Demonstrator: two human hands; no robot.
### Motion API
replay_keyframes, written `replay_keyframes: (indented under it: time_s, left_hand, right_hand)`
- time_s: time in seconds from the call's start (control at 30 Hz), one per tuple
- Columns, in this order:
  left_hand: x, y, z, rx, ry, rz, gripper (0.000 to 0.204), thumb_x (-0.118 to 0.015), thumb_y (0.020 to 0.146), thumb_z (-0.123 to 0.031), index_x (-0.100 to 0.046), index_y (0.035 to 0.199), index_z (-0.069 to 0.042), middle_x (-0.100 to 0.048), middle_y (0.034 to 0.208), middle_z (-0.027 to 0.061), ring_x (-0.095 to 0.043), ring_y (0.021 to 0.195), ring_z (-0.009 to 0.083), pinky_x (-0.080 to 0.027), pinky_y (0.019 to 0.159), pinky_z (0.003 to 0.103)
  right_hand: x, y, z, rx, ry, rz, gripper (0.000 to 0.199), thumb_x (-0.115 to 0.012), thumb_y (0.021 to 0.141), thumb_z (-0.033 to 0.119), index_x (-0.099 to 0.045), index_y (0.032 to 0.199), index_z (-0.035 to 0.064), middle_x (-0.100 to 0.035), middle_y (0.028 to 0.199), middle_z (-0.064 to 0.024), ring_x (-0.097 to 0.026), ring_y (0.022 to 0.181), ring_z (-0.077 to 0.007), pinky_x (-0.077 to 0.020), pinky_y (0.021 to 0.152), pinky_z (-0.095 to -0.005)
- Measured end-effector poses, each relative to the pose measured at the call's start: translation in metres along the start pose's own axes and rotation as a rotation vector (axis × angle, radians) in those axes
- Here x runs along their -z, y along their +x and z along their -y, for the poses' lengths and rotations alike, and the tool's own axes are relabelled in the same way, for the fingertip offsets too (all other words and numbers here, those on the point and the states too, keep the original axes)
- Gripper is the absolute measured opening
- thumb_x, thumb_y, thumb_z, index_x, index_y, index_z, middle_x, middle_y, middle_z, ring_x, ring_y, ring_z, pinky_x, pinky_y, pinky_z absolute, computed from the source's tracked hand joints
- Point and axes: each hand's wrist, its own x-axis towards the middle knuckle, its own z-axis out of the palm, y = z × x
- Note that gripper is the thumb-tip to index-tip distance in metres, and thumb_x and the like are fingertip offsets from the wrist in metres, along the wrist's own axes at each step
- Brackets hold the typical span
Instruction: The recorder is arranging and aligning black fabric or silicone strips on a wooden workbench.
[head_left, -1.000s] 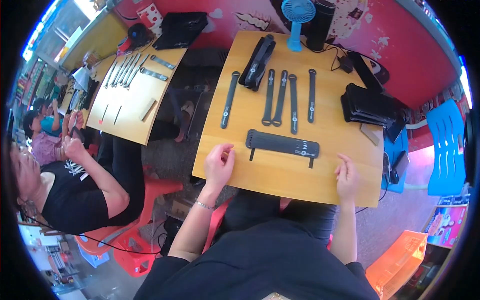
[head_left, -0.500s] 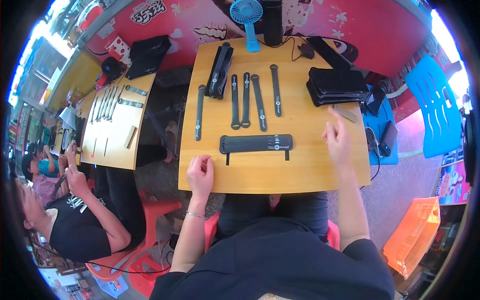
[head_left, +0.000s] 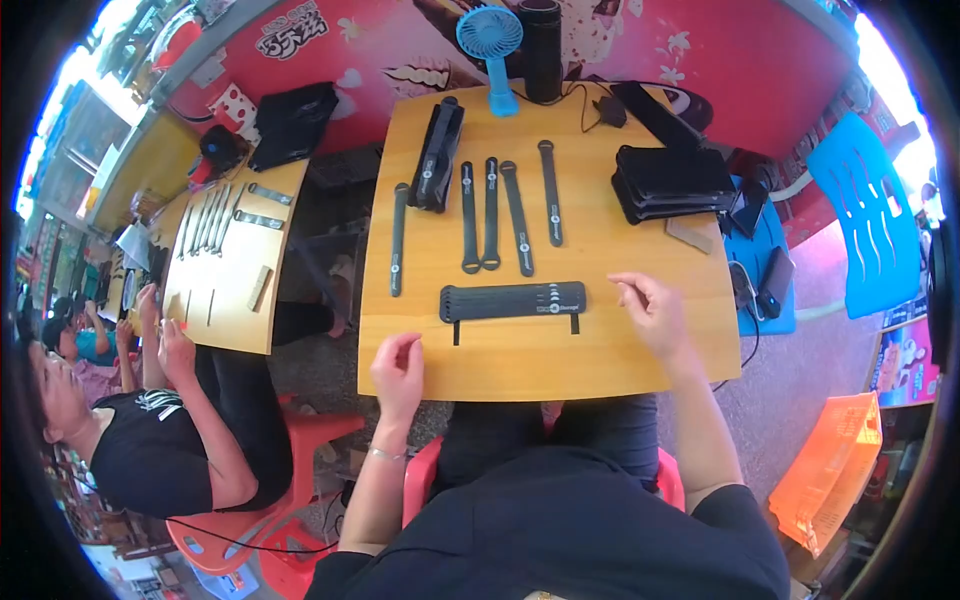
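Observation:
On the wooden table a stack of dark hook-and-loop straps lies flat and level, side to side, with two short black marks below it. My right hand hovers just right of that stack, index finger stretched out, nothing in it. Near the front left edge, my left hand is loosely closed, with nothing visible between its fingers. Behind the stack, several single straps lie apart, among them a strap at the left and another strap farther right. A thick bundle of straps sits at the back left.
A black pile of flat pouches or straps is at the back right, beside a small tan block. A blue fan and black bottle stand behind. At left, another person sits by a second table.
My right hand has moved left and nearer to me, from beside the tan block to beside the stack. My left hand stays near the front edge. The view has tilted slightly.

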Motion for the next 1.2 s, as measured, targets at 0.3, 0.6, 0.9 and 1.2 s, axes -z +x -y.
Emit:
replay_keyframes:
  time_s: [0.3,0.6,0.9,1.2]
  left_hand:
    - [0.124,-0.076,-0.065,0.013,0.626,1.515,0.016,-0.062,0.077,-0.022,-0.062,0.082,-0.007,-0.061,0.071,0.0166,-0.060,0.069,0.0356,-0.048,0.060,0.041]
    - [0.167,-0.118,-0.064,0.328,0.294,1.522,0.018,-0.059,0.080,-0.022,-0.063,0.089,-0.007,-0.063,0.085,0.0174,-0.062,0.081,0.0341,-0.049,0.068,0.042]
    - [0.191,-0.088,-0.046,0.234,0.444,1.423,0.017,-0.058,0.080,-0.021,-0.062,0.088,-0.007,-0.063,0.087,0.0166,-0.061,0.082,0.0337,-0.049,0.069,0.042]
    - [0.197,-0.042,-0.005,0.047,0.546,1.249,0.016,-0.057,0.080,-0.019,-0.062,0.088,-0.006,-0.062,0.089,0.0157,-0.061,0.084,0.0332,-0.049,0.070,0.041]
  right_hand:
    - [-0.020,-0.026,-0.025,-0.151,0.039,-0.157,0.015,-0.057,0.087,0.005,-0.066,0.100,0.0043,-0.062,0.074,-0.0065,-0.057,0.062,-0.0110,-0.0445,0.056,-0.0242]
    - [-0.025,-0.032,-0.024,-0.125,0.017,-0.186,0.013,-0.059,0.087,0.006,-0.066,0.098,0.0039,-0.063,0.077,-0.0086,-0.060,0.064,-0.0132,-0.0463,0.059,-0.0252]
    - [-0.023,-0.026,-0.026,-0.143,0.019,-0.213,0.014,-0.058,0.086,0.004,-0.066,0.098,0.0056,-0.064,0.077,-0.0082,-0.060,0.064,-0.0130,-0.0463,0.057,-0.0247]
    - [-0.021,-0.020,-0.024,-0.151,0.039,-0.229,0.015,-0.059,0.085,0.004,-0.067,0.097,0.0047,-0.066,0.081,-0.0091,-0.059,0.063,-0.0121,-0.0452,0.056,-0.0237]
